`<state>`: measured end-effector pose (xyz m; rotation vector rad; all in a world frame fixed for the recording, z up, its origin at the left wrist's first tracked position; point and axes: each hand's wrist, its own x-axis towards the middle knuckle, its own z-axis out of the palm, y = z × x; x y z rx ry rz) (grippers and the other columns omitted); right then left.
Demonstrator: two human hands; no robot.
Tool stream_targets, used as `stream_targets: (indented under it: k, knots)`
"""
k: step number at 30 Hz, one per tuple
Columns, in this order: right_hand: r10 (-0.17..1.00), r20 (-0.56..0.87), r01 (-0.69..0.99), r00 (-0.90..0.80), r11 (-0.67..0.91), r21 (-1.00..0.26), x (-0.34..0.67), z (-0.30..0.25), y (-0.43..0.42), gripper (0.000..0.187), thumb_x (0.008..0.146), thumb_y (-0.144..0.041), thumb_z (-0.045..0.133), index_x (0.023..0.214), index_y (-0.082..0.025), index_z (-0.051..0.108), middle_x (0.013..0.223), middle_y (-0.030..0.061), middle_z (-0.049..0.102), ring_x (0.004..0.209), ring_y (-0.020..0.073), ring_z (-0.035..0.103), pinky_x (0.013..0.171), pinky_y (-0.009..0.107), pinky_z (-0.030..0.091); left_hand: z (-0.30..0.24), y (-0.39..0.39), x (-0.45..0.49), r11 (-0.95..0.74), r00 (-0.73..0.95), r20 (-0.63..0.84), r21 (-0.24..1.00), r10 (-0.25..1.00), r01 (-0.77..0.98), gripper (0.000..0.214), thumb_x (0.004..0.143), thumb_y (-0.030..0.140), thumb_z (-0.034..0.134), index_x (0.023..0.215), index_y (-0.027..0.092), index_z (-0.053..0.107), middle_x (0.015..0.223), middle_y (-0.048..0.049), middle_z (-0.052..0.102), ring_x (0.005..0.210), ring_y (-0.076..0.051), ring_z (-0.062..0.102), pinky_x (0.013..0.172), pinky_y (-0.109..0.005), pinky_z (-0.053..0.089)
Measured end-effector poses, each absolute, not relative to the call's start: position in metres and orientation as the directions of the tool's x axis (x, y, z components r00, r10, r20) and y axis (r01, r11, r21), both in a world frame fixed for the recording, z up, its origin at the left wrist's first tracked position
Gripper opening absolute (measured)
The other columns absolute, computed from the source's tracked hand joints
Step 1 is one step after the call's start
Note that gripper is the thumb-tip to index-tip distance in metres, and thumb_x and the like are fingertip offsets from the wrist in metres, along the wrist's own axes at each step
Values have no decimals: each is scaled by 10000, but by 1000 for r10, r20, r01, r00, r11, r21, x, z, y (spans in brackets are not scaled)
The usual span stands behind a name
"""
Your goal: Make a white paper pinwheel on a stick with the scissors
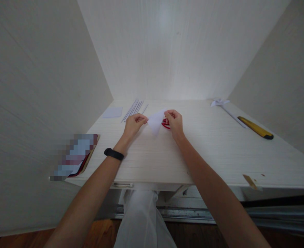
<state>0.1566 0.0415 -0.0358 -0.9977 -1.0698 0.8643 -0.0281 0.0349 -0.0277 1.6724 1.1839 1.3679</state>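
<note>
Left hand (133, 124) and right hand (174, 122) are pinching a paper piece (155, 121) between them, mid-desk (206, 151). Strips (134, 109) are lying just behind the left hand, a small sheet (112, 112) is sitting left of those, and a cutter (255, 127) is lying far right.

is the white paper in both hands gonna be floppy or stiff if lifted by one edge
Probably floppy: the white paper looks thin and is pinched only at its upper corners by the left hand and right hand. It is likely very light, as fingertip pinches alone hold it. Flat, it would slide on the desk, not roll.
</note>
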Motion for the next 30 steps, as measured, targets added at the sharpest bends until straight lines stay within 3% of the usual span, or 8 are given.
stream_targets:
  k: [12,23,30]
  knots:
    - [908,300,-83,293,336,-938,158,-34,40,158,717,-339,597,742,-187,559,568,-71,491,457,52,419,476,198,409,-28,36,-27,-372,51,372,894,927,250,119,669,282,700,673,165,676,644,-10,652,614,-129,584,626,-266,431]
    - [912,371,105,178,357,-928,153,-41,41,264,706,-438,634,708,-194,531,554,-48,463,524,86,437,455,193,357,-25,36,-28,-383,-12,394,899,919,211,136,665,297,718,673,166,680,632,-8,649,607,-131,582,633,-269,440]
    - [942,313,75,120,306,-949,153,-41,43,259,708,-429,636,730,-188,543,554,-45,481,499,86,442,458,207,362,-25,36,-29,-389,-25,401,900,916,197,135,665,294,716,678,164,681,638,-8,646,611,-127,575,639,-266,439]
